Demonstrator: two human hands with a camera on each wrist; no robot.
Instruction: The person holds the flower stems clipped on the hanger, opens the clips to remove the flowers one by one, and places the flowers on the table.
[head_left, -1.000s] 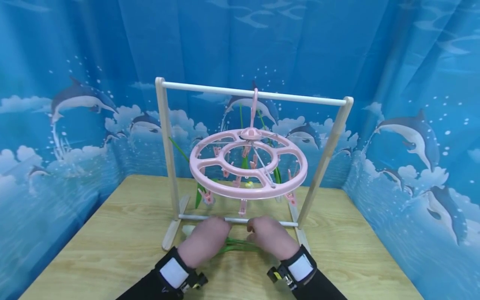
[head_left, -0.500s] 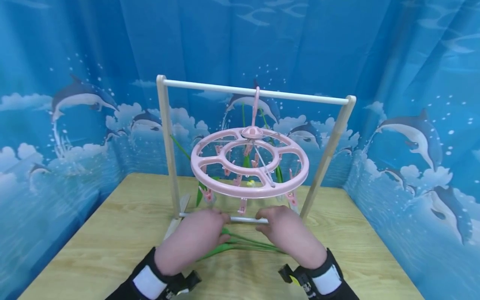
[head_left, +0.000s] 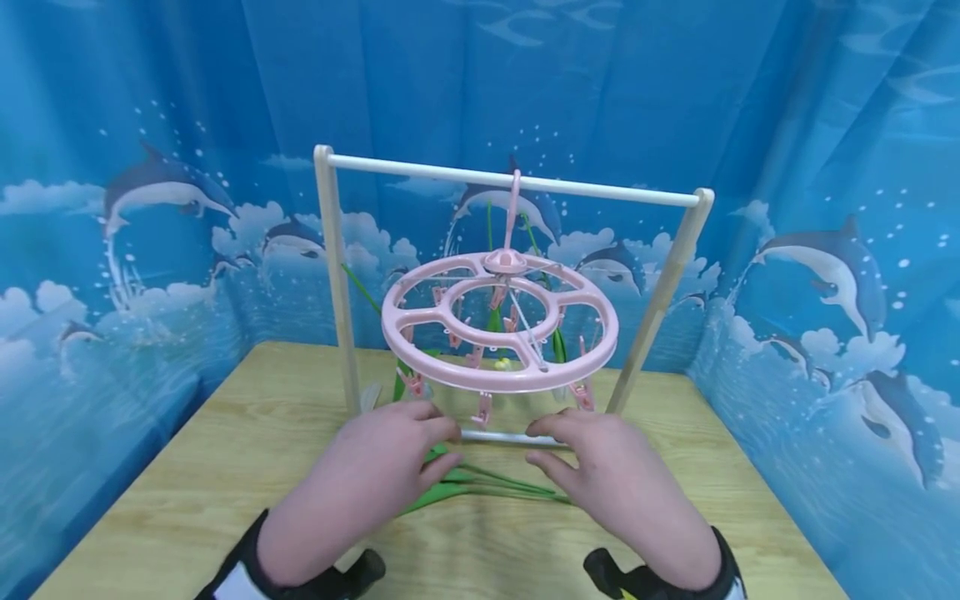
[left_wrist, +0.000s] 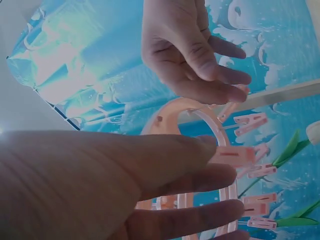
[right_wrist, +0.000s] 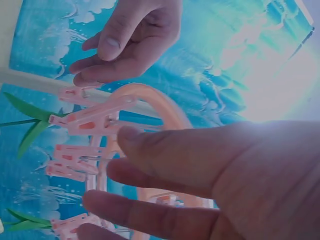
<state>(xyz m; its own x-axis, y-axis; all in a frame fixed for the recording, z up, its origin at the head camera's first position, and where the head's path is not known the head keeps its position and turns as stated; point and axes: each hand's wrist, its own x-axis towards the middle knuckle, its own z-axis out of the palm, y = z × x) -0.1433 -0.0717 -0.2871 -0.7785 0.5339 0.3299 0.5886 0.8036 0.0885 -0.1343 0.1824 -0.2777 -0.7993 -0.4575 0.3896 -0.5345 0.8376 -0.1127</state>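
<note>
My left hand (head_left: 378,467) is held above the table in front of a wooden stand, fingers loosely bent and holding nothing. Opposite it, my right hand (head_left: 618,462) is also relaxed and bare, thumb apart from the fingers. Green flower stems with leaves (head_left: 480,483) lie on the table between and below the hands; their left end is hidden behind my left hand. A round pink clip hanger (head_left: 498,383) hangs above and beyond the hands. Pink clothes pegs (left_wrist: 250,125) dangle from its ring, and leafy flower stems (right_wrist: 32,122) are among them.
The hanger's hook sits over the top rod (head_left: 600,190) of the wooden stand (head_left: 335,275). A lower rod (head_left: 498,437) crosses just beyond my fingertips. A blue dolphin-print curtain (head_left: 187,308) surrounds the wooden table (head_left: 247,417) at the back and sides.
Both hands have risen from the stems and spread apart, moving from curled near the table to loosely open. The stems now lie free on the table, while the hanger stays in place.
</note>
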